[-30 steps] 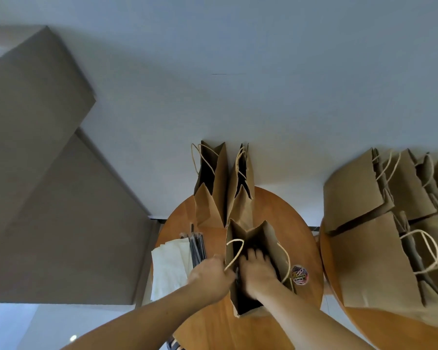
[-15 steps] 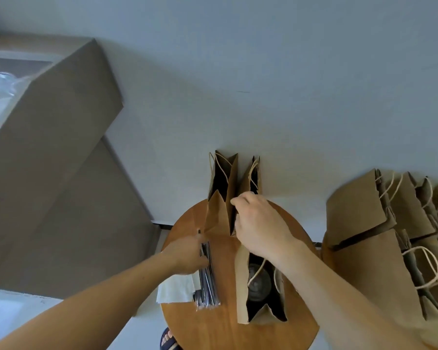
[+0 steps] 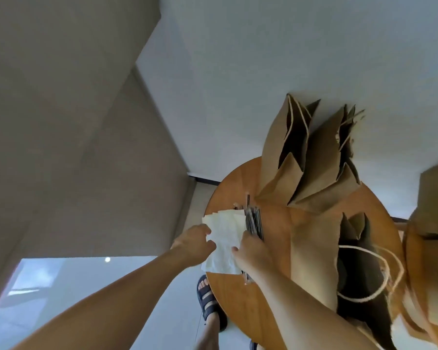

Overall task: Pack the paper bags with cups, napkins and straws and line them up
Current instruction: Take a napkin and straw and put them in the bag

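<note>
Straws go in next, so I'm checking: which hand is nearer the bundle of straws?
Right. The right hand lies against the straws at their near end; the left hand grips the napkins' left edge, so the napkins lie between it and the straws.

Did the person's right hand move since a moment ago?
Yes: the right hand came back from the two far bags, toward the person and leftward, onto the napkins.

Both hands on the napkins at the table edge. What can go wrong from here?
The napkins lie fanned at the table rim; the left hand pinching them may lift several or drag some off.
The right hand lies over the straws; pulling back may scatter them.
The right forearm passes close beside the open bag; a bump may tip it.
</note>
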### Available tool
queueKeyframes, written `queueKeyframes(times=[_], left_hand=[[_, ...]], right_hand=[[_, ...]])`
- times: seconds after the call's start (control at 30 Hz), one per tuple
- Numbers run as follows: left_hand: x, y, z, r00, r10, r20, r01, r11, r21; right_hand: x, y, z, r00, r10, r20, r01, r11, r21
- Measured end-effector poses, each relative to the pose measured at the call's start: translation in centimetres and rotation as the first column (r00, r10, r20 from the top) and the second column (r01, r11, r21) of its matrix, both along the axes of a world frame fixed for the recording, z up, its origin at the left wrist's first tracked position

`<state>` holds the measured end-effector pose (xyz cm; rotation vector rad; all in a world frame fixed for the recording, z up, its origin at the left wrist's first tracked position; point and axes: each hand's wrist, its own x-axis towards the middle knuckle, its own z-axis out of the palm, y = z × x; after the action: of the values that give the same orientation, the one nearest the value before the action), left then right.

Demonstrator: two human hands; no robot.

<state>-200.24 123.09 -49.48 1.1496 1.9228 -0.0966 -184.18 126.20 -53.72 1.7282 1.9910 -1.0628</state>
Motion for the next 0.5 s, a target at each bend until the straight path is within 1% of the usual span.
queueKeyframes(times=[0.07, 0.17, 0.27, 0.4, 0.5], left_hand=[[0.0, 0.2, -1.1, 0.999, 0.041, 0.023, -0.041, 0.999, 0.009], [-0.2, 0.5, -2.2, 0.994, 0.105, 0.043, -0.106, 0.994, 0.02], [-0.4, 0.6, -2.7, 0.99, 0.135, 0.038, -0.136, 0.991, 0.018], [-0.5, 0.4, -2.9, 0.991, 0.135, 0.021, -0.135, 0.991, -0.005], [-0.3, 0.2, -2.8, 0.99, 0.136, 0.025, -0.136, 0.991, -0.018]], right_hand=[[-0.3, 0.0, -1.7, 0.999, -0.034, 0.003, 0.033, 0.999, 0.03], [-0.8, -0.2, -3.7, 0.999, -0.033, 0.008, 0.032, 0.994, 0.101], [-1.3, -0.3, -5.1, 0.999, -0.037, 0.033, 0.032, 0.988, 0.152], [-1.4, -0.5, -5.9, 0.995, -0.058, 0.075, 0.046, 0.987, 0.153], [-0.8, -0.7, -6.1, 0.993, -0.113, 0.03, 0.108, 0.985, 0.136]])
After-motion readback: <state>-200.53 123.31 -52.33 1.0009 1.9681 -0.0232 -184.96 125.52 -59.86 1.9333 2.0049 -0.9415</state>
